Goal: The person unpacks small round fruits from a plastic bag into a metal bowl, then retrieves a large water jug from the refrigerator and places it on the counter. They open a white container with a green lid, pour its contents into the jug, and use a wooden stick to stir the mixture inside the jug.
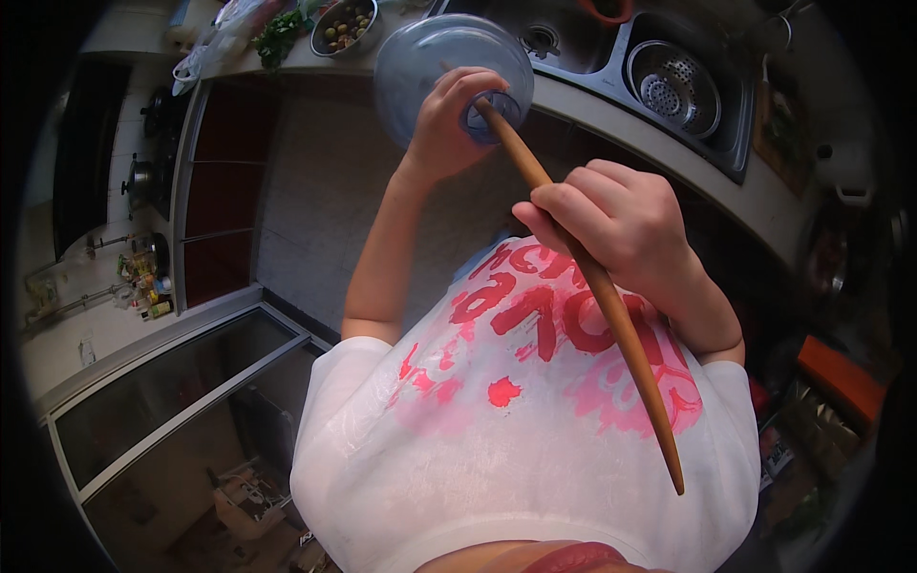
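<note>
My left hand (455, 125) grips the neck of a large, bluish clear plastic water jug (458, 43), whose mouth is turned up towards me. A long tapered wooden rolling pin (612, 297) slants through the mouth into the jug. Its lower end is blurred behind the plastic and partly covered by my fingers. Around the middle of the pin, my right hand (620, 215) is closed in a fist. The pin's free pointed end reaches back over my white shirt (501, 465), which has red and pink lettering.
Behind the jug runs a counter edge (573, 107) with a steel double sink (616, 50). A perforated steel colander (673, 89) sits in the right basin. Left of the jug are a metal bowl of small round fruits (346, 29) and leafy greens (279, 39). A glass-panelled sliding door (172, 401) stands at lower left.
</note>
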`<state>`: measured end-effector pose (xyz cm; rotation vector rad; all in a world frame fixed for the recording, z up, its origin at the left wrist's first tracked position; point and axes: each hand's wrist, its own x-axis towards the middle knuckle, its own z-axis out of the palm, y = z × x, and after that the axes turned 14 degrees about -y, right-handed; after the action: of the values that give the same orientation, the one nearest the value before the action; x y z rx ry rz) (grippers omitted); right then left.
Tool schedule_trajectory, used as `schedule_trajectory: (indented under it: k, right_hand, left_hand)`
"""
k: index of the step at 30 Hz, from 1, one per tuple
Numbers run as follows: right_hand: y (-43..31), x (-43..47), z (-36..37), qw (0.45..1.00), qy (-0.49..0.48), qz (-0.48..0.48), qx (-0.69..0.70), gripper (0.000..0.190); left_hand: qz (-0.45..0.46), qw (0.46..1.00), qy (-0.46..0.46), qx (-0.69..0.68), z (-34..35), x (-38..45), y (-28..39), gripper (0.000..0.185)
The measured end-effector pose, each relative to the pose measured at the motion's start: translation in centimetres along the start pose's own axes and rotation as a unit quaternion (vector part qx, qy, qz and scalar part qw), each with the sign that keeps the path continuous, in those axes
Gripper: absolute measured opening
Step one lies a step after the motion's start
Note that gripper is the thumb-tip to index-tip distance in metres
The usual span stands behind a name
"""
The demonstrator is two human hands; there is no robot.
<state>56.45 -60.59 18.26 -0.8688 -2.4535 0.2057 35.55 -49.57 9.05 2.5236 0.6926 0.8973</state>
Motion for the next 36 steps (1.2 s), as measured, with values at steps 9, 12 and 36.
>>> schedule_trajectory:
  k: [9,12,36]
  right_hand:
    - [5.7,1.4,1.0,0.994,0.053,0.076,0.063,0.022]
    - [7.0,0.1,1.1,0.947,0.125,0.215,0.201,0.021]
    - [12.8,-20.1,12.7,0.138,0.28,0.481,0.819,0.008]
  left_hand:
    - [0.025,0.992,-0.117,-0.042,0.1,3.9,-0.1,0.056]
    - [-0.011,0.967,-0.236,-0.095,1.2,7.2,-0.6,0.062]
    - [0.09,0.876,-0.458,0.116,17.3,4.5,-0.6,0.046]
